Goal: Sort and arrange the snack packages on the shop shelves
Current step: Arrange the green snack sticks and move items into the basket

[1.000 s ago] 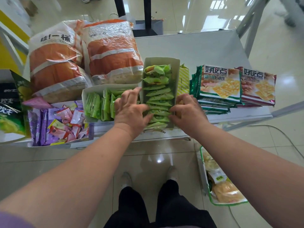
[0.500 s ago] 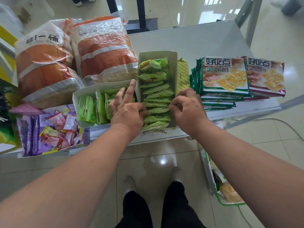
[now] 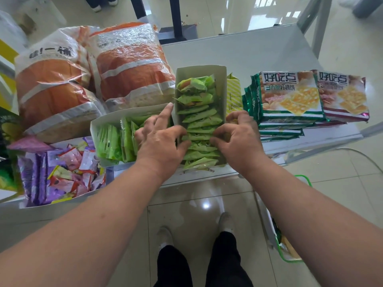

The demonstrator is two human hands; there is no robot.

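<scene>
Both hands straighten the green packets (image 3: 199, 129) in the upright carton (image 3: 221, 88) on the shelf (image 3: 259, 50): left hand (image 3: 160, 139) fingers spread, right hand (image 3: 238, 137) fingers pinching packets; next, probably squaring the row

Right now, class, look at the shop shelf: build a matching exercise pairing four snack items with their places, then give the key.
Items:
1. orange bags
2. purple sweets
3. green packets
4. biscuit packs

Places:
A. right end, stacked flat
B. upright box between both hands
C. back left
D. front left box

Pairs: 1-C, 2-D, 3-B, 4-A
</scene>
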